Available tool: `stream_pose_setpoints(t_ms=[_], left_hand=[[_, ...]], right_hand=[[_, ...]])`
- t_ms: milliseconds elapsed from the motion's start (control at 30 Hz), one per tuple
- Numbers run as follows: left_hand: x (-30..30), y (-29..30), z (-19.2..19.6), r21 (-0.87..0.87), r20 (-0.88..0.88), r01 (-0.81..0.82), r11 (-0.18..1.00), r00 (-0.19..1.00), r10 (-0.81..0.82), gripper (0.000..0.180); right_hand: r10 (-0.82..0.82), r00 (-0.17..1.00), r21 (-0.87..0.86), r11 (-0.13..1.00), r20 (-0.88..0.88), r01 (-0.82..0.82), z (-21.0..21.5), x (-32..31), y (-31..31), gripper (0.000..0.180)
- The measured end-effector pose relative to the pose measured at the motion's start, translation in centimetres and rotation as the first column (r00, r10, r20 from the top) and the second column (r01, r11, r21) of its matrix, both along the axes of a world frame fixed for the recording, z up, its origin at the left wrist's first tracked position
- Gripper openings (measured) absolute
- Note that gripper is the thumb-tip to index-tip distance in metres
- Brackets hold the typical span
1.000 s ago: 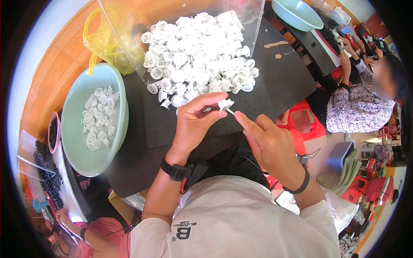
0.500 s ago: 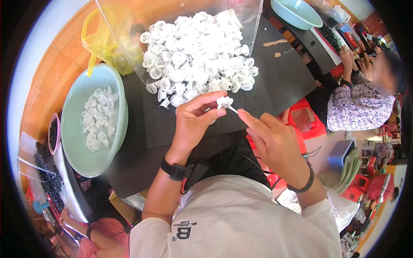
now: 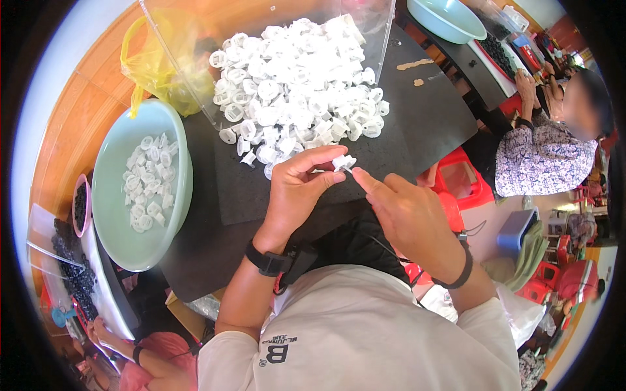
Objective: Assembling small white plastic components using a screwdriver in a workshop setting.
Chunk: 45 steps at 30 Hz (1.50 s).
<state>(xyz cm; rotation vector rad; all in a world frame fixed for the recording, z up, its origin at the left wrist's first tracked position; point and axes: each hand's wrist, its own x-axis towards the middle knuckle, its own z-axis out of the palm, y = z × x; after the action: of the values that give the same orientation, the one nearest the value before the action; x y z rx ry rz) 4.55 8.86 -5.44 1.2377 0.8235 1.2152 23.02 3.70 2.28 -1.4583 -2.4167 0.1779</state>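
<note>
My left hand (image 3: 297, 192) pinches a small white plastic part (image 3: 343, 162) between thumb and fingers, just in front of a big heap of the same white parts (image 3: 293, 85) on the black table (image 3: 430, 111). My right hand (image 3: 407, 215) points its fingertips at that part and touches it from the right. Whether the right hand grips anything of its own is too small to tell. A black watch sits on my left wrist and a dark band on my right.
A pale green bowl (image 3: 114, 225) holding several white parts stands at the left. A yellow bag (image 3: 153, 65) and a clear plastic wall lie behind it. Another green bowl (image 3: 447, 19) sits far right, near a seated person (image 3: 544, 156). Small black pieces (image 3: 75, 280) fill trays at the lower left.
Both hands stay at the table edge working the same white part; the right fingertips have closed in slightly on it. Nothing else has moved.
</note>
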Motion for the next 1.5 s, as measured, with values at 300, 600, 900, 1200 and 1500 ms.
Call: stream_pose_setpoints(t_ms=[300, 600, 900, 1200, 1500], left_hand=[[-0.5, 0.6, 0.4, -0.138, 0.215, 0.035, 0.99, 0.977, -0.004, 0.036], [-0.8, 0.6, 0.6, -0.193, 0.364, 0.133, 0.972, 0.93, -0.055, 0.036], [-0.9, 0.5, 0.6, -0.199, 0.402, 0.167, 0.966, 0.912, -0.075, 0.034], [-0.7, 0.5, 0.4, -0.148, 0.363, 0.15, 0.978, 0.928, -0.087, 0.033], [-0.4, 0.1, 0.6, -0.101, 0.229, 0.081, 0.992, 0.972, -0.056, 0.032]], right_hand=[[0.025, 0.983, 0.119, 0.993, -0.184, -0.003, -1.5, -0.1, 0.3, 0.045], [-0.05, 0.904, -0.088, 0.996, -0.424, 0.013, -0.4, 0.0, -0.5, 0.046], [-0.003, 0.893, -0.085, 0.996, -0.45, -0.04, -0.5, -0.4, -0.3, 0.044], [-0.027, 0.9, -0.1, 0.995, -0.434, -0.018, -0.6, -0.7, -0.2, 0.041], [-0.014, 0.942, -0.065, 0.998, -0.336, -0.008, -0.4, -0.3, -0.4, 0.039]])
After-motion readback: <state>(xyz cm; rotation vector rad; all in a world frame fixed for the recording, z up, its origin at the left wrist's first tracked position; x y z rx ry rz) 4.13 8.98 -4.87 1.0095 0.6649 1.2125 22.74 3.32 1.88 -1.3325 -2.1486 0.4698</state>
